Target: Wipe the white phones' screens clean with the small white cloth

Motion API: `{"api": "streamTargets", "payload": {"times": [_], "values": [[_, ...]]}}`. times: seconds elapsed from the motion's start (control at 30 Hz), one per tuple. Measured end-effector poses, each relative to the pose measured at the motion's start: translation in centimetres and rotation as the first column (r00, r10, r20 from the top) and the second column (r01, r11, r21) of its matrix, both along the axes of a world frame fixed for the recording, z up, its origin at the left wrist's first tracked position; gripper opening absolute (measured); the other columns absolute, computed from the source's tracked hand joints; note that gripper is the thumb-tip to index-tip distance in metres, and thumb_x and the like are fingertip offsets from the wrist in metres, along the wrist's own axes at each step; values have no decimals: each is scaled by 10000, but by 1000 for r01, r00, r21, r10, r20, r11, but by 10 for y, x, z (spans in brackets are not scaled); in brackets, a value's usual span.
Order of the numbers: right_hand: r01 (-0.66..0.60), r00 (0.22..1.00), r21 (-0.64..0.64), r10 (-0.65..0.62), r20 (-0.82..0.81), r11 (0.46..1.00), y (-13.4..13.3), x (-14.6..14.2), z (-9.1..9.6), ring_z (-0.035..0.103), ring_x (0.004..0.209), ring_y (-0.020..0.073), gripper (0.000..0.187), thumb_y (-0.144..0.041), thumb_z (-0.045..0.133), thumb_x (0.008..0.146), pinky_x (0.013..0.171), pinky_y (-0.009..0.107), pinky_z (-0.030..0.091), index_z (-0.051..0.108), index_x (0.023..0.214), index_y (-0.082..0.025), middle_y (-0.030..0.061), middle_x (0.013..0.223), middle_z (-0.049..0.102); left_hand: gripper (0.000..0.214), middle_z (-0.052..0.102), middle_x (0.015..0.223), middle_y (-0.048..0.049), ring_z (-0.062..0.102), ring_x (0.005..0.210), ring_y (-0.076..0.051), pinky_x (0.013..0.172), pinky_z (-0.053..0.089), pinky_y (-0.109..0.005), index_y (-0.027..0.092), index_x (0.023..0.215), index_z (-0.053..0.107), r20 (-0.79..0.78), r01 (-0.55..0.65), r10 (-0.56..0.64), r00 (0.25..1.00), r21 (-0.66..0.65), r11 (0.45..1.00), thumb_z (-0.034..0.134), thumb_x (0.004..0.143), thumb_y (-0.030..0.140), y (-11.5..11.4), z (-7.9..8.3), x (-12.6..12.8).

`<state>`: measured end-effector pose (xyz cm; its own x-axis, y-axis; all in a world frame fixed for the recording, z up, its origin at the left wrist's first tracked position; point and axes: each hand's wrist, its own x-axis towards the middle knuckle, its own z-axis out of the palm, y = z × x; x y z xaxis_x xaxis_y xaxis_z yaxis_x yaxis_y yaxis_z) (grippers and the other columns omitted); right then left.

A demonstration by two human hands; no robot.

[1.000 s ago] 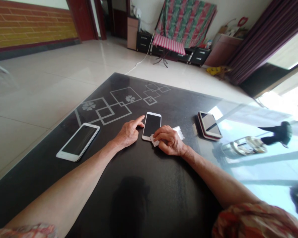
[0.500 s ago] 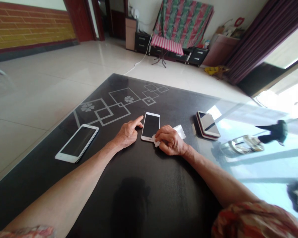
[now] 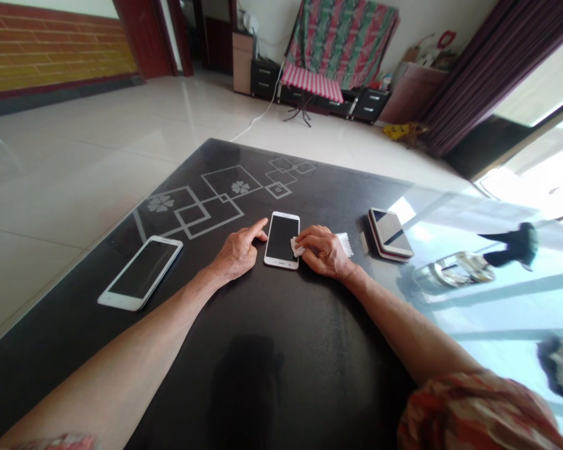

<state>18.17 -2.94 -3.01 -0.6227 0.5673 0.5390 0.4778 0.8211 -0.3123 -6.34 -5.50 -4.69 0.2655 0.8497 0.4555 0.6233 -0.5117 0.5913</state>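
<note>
A white phone (image 3: 281,240) lies face up, screen dark, near the middle of the black table (image 3: 338,187). The left hand (image 3: 238,253) rests just left of it, grasping nothing: its forefinger is stretched out to touch the phone's left edge and the other fingers are curled. The right hand (image 3: 323,252), at the phone's right edge, pinches a white wipe (image 3: 346,244) in bunched fingers and presses it to the screen. A larger white phone (image 3: 141,272) lies well to the left, another phone (image 3: 390,232) to the right.

right hand (image 3: 325,252) presses white wipe (image 3: 345,243) on phone (image 3: 282,240).
</note>
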Motion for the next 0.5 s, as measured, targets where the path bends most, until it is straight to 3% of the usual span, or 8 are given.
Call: {"api": "streamTargets", "payload": {"times": [0.27,0.5], "values": [[-179,984,-10,179,7,984,-22,-8,2,605,770,164,128,-129,509,733,795,347,431,595,766,-217,21,830,654,745,711,1006,-9,652,961,-140,943,496,-287,165,1339,474,3,4,-4,1000,-16,1000,380,626,-31,0,-1,0],[104,995,32,-103,-6,994,-5,-6,-4,602,802,178,136,-132,536,794,775,344,431,647,793,-211,42,895,680,756,709,1002,6,655,946,-135,930,505,-289,194,1339,471,-4,-1,1,1000,-19,1000,379,621,-27,-1,1,0]]}}
